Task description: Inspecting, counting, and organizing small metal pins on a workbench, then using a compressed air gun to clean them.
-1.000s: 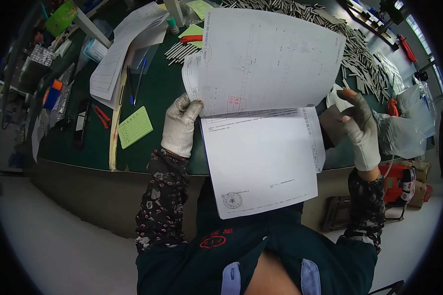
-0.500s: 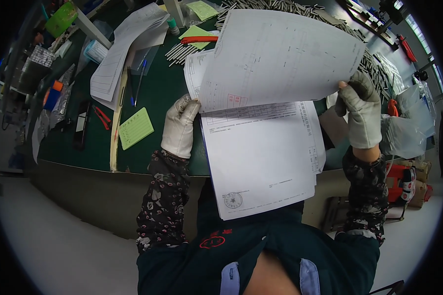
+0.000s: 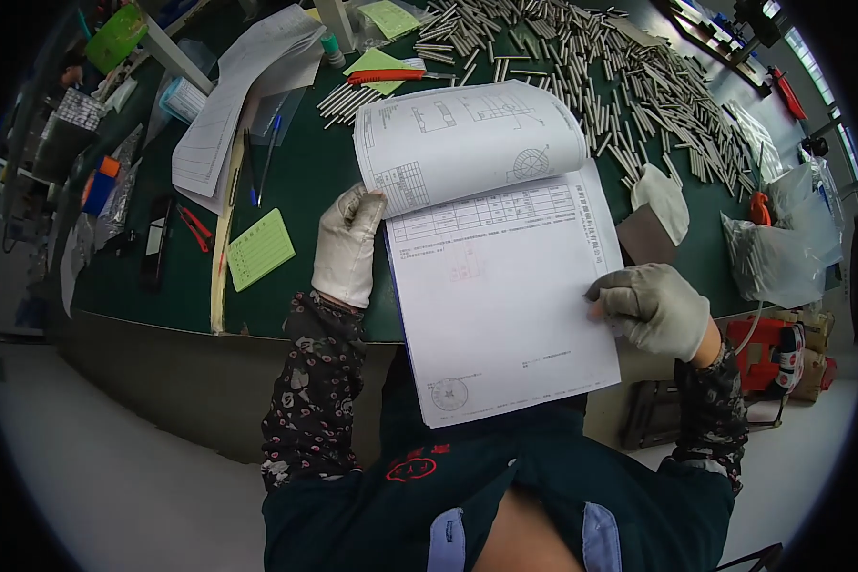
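Head view: left hand is clamped on the paper stack at its left edge, the stack overhanging the green bench. Right hand sits curled at its right edge (can't tell if it's gripping). If the left pinch slackens, I reckon the rolled-back pages could spring down.

The table was dark green, the papers white, the gloves off-white, the sleeves black with pale flowers.
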{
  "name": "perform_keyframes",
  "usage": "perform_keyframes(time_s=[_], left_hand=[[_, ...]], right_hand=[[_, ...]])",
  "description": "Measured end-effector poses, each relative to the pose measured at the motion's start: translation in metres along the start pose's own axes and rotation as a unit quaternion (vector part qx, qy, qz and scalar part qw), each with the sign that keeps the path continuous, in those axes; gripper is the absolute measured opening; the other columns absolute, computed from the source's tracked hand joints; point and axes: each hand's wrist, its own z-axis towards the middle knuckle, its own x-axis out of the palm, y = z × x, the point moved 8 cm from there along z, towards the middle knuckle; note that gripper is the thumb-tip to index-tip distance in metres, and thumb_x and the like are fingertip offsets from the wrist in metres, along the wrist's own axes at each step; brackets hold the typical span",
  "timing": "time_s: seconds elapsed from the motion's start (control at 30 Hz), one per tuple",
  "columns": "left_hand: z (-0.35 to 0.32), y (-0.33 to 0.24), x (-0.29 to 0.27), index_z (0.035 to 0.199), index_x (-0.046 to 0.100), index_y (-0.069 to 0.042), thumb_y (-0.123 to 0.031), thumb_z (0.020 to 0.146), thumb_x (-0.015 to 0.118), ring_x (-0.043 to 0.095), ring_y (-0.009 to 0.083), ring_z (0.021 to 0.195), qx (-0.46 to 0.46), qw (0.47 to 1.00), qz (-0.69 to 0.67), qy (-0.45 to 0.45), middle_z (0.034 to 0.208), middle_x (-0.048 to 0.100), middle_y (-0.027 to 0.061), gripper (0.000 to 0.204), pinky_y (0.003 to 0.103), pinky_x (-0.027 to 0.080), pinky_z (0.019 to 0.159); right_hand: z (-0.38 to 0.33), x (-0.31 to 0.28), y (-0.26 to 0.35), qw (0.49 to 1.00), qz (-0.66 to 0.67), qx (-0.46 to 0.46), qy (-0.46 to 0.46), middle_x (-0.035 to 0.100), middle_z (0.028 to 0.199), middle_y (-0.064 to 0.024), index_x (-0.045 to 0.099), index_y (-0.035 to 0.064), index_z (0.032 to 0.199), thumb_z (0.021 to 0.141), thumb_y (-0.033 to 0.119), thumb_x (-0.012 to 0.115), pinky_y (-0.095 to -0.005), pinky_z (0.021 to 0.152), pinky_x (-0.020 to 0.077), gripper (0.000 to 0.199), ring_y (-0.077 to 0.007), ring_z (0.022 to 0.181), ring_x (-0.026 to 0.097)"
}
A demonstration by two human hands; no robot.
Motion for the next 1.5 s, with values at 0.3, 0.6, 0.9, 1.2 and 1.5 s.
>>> perform_keyframes(time_s=[0.3,0.6,0.9,1.2,1.5], left_hand=[[0.001,0.0,0.005,0.097,0.06,0.001,-0.014,0.086,0.058,0.053,0.0046,0.074,-0.007,1.0,-0.026,0.003,0.082,0.061,0.0002,0.019,0.019,0.043,0.07],[0.002,0.004,0.01,0.091,0.061,-0.001,-0.004,0.081,0.06,0.056,0.0067,0.074,-0.022,0.997,-0.06,0.043,0.083,0.062,0.0014,0.01,0.02,0.045,0.069],[0.001,0.005,0.011,0.094,0.059,0.001,-0.004,0.081,0.06,0.055,0.0068,0.074,-0.039,0.996,-0.061,0.059,0.084,0.062,0.0024,0.015,0.021,0.044,0.07],[0.001,-0.002,0.009,0.095,0.059,0.0,-0.018,0.084,0.06,0.052,0.0068,0.078,-0.017,0.997,-0.065,0.04,0.085,0.061,0.0013,0.021,0.021,0.041,0.075],[0.002,0.004,0.006,0.095,0.059,0.001,-0.015,0.084,0.059,0.053,0.0072,0.078,-0.012,0.997,-0.075,0.034,0.086,0.061,0.0022,0.02,0.02,0.042,0.074]], right_hand=[[0.012,-0.048,-0.072,0.852,0.343,0.2,-0.341,0.055,0.104,-0.0029,0.047,0.0018,0.122,0.081,0.005,0.057,-0.0196,0.069,0.0411,0.042,-0.0056,0.073,0.047],[0.035,-0.05,-0.105,0.744,0.505,0.216,-0.381,0.056,0.075,0.0018,0.045,0.0059,0.123,0.084,0.022,0.06,-0.0211,0.045,0.0365,0.044,-0.0056,0.049,0.044],[-0.005,-0.062,-0.079,0.775,0.365,0.253,-0.449,0.051,0.063,0.0031,0.057,0.0074,0.085,0.08,0.02,0.065,-0.0189,0.041,0.0311,0.016,-0.0052,0.045,0.041],[-0.033,-0.042,-0.015,0.924,0.204,0.05,-0.32,0.057,0.085,-0.007,0.057,0.0039,0.072,0.072,0.017,0.07,-0.0279,0.066,0.0433,0.019,-0.0156,0.075,0.055],[-0.012,-0.005,0.009,0.995,-0.008,-0.039,-0.091,0.061,0.087,-0.0111,0.054,0.0044,0.07,0.059,0.0,0.063,-0.0361,0.064,0.0476,0.015,-0.0281,0.075,0.058]])
